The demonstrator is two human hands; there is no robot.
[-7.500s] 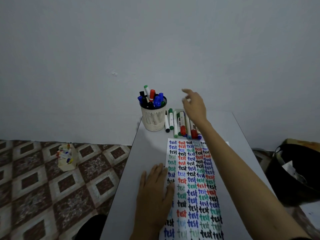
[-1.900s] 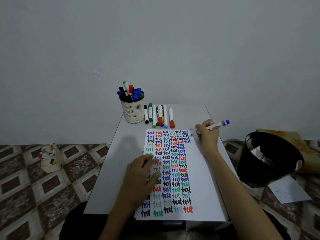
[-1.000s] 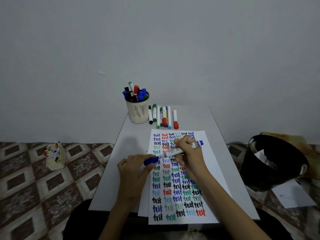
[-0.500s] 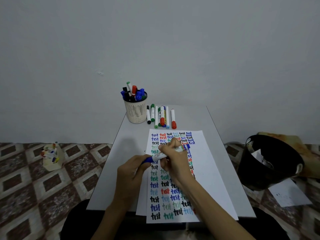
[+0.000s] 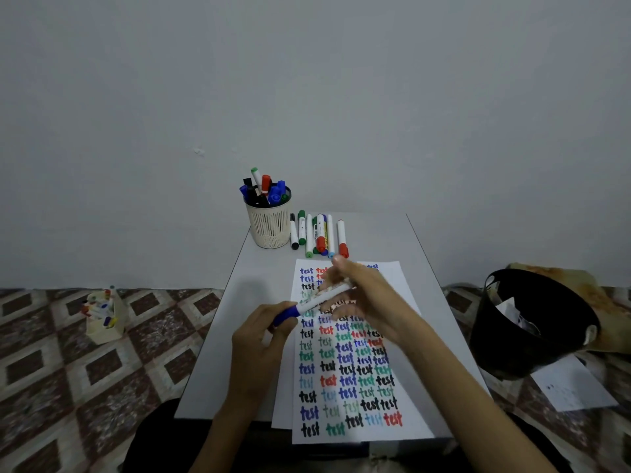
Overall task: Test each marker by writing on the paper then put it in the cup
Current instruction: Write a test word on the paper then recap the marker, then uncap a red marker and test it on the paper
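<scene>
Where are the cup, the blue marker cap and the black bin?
cup [image 5: 269,227], head view, on its slotted side wall
blue marker cap [image 5: 289,313], head view, on the cap's middle
black bin [image 5: 502,346], head view, on its outer wall

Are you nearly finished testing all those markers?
Partly. Done: the paper has many rows of "test", and several markers stand in the cup. In hand: the left hand grips the cap end of a blue marker and the right hand its barrel, probably uncapping it. Left: a row of loose markers beside the cup awaits testing.
</scene>
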